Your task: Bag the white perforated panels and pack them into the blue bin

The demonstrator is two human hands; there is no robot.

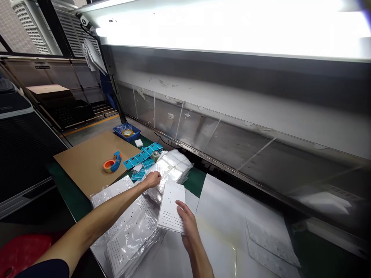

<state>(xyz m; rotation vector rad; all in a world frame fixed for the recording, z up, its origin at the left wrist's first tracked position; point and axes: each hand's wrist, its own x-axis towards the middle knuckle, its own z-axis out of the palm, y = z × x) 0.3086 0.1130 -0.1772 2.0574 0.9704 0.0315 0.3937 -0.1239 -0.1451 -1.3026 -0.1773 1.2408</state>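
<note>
- Bagged panels [130,245] lie on the tabletop [199,178], which is green, with white sheeting [220,216] over much of it; a red seat [23,255] stands at lower left.
- The right hand [187,218] grips a white panel [171,202] at its right edge, thumb on top, other fingers mostly hidden underneath.
- The panel is over the tabletop, right of the bagged ones; its long axis runs away from the person, far end leaning slightly right, slotted rows mostly nearest.
- The left hand [152,179] is curled almost closed at the clear bags [175,162]; whether it pinches one, I cannot tell.
- Beyond: cardboard [87,158], tape [111,164], blue labels [142,156], a tray [135,136].
- Farther: a grey panelled backboard [203,88] under a bright lamp [217,27]; windows [31,25] at far left.
</note>
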